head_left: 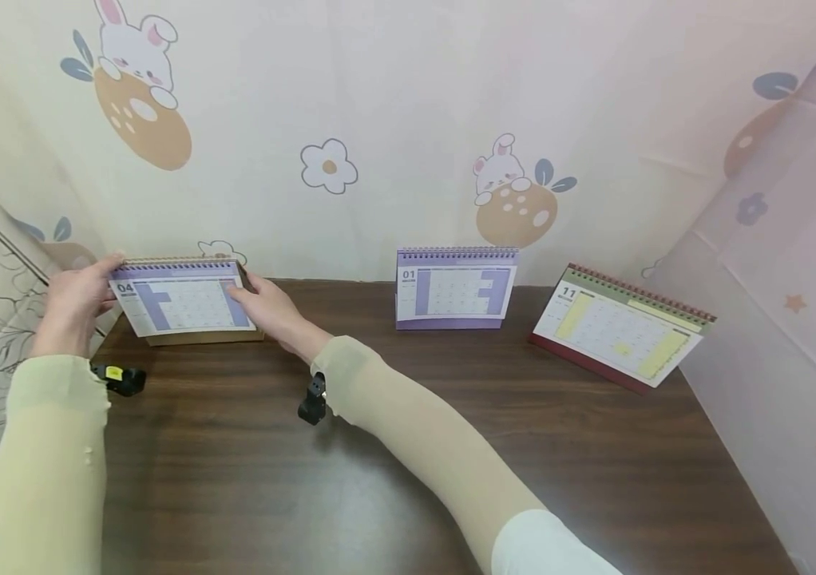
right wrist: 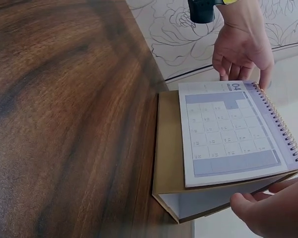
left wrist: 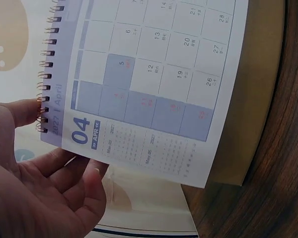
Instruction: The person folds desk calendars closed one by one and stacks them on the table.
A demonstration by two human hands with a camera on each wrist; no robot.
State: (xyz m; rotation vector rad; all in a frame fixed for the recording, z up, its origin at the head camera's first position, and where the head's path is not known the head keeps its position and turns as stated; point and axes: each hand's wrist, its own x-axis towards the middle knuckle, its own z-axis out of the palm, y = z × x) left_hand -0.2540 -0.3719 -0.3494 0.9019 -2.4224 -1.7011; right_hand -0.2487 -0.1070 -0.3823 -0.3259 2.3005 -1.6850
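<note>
April calendar (head_left: 188, 299): wire coil (left wrist: 46, 64), paper pages (right wrist: 228, 131), wedge stand (right wrist: 170, 148).

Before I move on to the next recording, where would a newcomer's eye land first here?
Probably on the 04 calendar at the back left of the table, with the left hand at one end and the right hand at the other. Next come the purple 01 calendar, back middle, and the red-based 11 calendar, set at a slant, back right. Above them, rabbit prints stand out on the pale backdrop.
</note>
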